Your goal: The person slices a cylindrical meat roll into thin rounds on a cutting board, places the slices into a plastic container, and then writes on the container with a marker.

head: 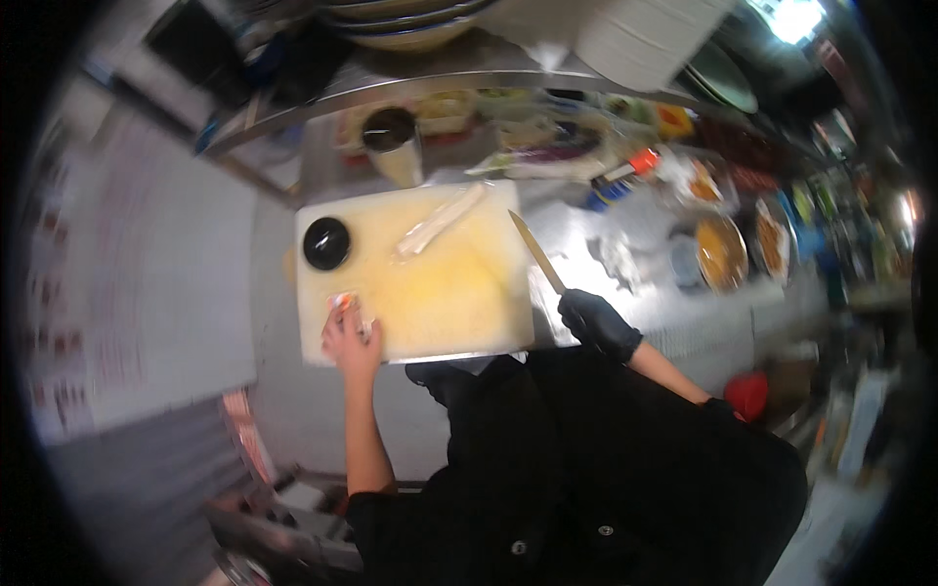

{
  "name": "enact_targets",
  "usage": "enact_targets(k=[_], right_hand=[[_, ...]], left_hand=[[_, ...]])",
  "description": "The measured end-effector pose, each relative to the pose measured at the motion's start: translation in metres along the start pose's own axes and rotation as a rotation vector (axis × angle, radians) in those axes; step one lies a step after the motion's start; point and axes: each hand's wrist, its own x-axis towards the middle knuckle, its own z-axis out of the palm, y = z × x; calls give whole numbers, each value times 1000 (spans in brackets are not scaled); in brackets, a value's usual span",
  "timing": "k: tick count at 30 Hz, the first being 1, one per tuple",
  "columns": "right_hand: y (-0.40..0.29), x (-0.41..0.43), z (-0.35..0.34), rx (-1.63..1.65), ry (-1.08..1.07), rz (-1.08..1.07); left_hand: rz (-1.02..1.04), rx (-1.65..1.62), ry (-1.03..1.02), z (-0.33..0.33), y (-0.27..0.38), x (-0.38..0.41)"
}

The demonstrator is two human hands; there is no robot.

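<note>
My left hand [354,341], bare, is at the lower left of a white, yellow-stained cutting board [469,315]. Its fingers close around a small wrapped packet [342,301] with orange and clear parts, mostly hidden and blurred. In a black glove, my right hand [597,324] grips a long kitchen knife [538,253] by its handle, just off the board's right side. The blade points up and to the left, its tip by the board's right edge. A long pale stick in clear wrap [442,223] lies slanted across the upper board. A round black bowl [327,243] sits at the upper left.
Behind the board stands a tall container with a dark top [393,144]. A steel shelf [454,82] overhangs the counter, bearing stacked bowls [410,29]. To the right are a red-and-blue tool [623,178], crumpled plastic [619,260] and a metal bowl of orange food [720,253].
</note>
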Motion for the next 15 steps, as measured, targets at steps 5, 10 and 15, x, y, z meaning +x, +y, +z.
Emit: enact_targets(k=[5,10,15], right_hand=[[12,-44,57,101,307,60],[0,-33,103,-196,504,127],[41,18,99,-225,433,247]], left_hand=[[382,-196,-88,16,38,59],[583,-274,-205,79,128,148],[626,-288,-426,99,123,168]])
